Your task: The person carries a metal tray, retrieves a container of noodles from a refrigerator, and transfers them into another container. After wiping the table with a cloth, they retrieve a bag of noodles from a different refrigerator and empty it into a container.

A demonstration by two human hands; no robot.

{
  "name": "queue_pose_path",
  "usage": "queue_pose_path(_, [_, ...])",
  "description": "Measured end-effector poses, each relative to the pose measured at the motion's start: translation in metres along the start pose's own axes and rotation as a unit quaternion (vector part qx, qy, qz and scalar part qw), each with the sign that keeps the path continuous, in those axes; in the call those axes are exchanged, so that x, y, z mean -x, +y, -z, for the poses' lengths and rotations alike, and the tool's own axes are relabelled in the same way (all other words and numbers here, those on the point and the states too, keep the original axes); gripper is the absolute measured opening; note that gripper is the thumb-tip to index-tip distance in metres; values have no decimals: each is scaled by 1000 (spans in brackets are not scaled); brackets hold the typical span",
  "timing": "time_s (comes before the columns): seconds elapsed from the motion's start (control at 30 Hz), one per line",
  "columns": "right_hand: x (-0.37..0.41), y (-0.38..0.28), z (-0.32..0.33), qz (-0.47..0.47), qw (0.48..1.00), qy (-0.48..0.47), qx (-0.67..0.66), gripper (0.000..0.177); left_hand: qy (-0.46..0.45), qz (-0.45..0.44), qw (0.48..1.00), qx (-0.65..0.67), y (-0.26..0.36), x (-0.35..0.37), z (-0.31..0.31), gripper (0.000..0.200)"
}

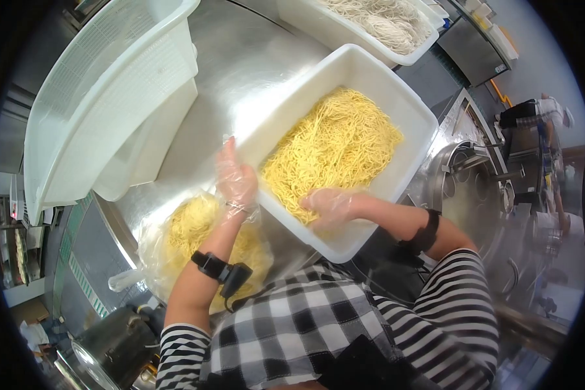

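My left hand, in a clear plastic glove, is open with its fingers stretched out beside the left wall of a white plastic tub. Yellow noodles fill much of the tub's floor in a loose heap. Inside the near end, my right hand, gloved the same way, rests at the lower edge of the heap. Its fingers look extended and somewhat blurred, with no clump visible in them. Below my left wrist lies a clear plastic bag with more yellow noodles in it.
White perforated baskets stand stacked at the left of the steel table. Another white tub with pale noodles sits at the far side. To the right is a round steel cooker. Other people are farther off.
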State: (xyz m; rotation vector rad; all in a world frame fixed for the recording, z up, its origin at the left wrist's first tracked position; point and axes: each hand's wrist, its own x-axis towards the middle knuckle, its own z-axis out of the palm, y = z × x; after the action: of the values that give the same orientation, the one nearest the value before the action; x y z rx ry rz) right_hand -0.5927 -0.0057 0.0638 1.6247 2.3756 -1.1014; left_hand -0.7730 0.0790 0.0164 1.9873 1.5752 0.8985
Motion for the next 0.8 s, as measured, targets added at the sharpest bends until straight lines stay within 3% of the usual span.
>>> queue_pose_path(0.07, [-2,-3,40,-150,976,-143,-69,42,-9,8,1000,0,5,-1,4,57])
queue_pose_path(0.13, [-5,42,43,-223,971,52,-68,50,-16,21,1000,-3,6,1,6,57])
queue_pose_path(0.17, [-21,61,31,-221,972,50,-68,50,-10,28,1000,8,6,1,5,57])
queue_pose_path(0.23, [-44,93,7,-282,926,34,-250,58,-6,33,999,19,4,1,2,57])
queue_pose_path(0.27, [-46,82,0,-281,926,34,-249,58,8,18,1000,15,-2,3,-2,56])
queue_pose_path(0.33, [-52,50,-19,-210,966,81,-125,59,23,6,1000,9,-5,0,-5,56])
queue_pose_path(0.47, [-27,16,13,-124,967,7,-221,56,27,4,1000,6,-1,-1,0,54])
queue_pose_path(0.6, [-8,69,55,-246,958,-18,-148,58,33,-7,999,-8,-3,-2,0,53])
queue_pose_path(0.67, [-2,109,54,-334,928,126,109,69,17,13,1000,-10,2,-1,4,53])
queue_pose_path(0.73, [-12,177,22,-381,905,172,76,75,1,31,999,-12,2,-1,3,53])
queue_pose_path(0.8, [-19,180,28,-424,878,219,41,81,32,-21,998,-53,-1,-4,-3,53])
